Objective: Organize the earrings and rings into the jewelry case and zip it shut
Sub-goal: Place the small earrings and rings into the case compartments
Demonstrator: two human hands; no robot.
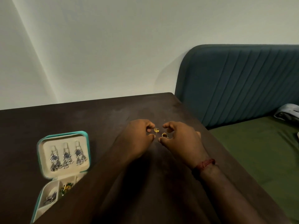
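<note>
Two gold rings lie on the dark table [80, 117] between my hands. The patterned ring [156, 130] sits just off the curled fingertips of my left hand [139, 139], which holds nothing. My right hand [179, 141] curls round the dark-stoned ring [164, 135], thumb and fingers closing on it. The teal jewelry case [38, 146] lies open at the left. Its lid holds three silver-blue earrings [66, 157]. Its tray [48, 188] holds more earrings [50, 198], partly hidden by my left forearm.
A teal padded headboard [239, 81] and a bed with a green sheet [258, 151] stand right of the table's edge. A pale wall [113, 46] runs behind the table. A grey cloth [288, 112] lies on the bed.
</note>
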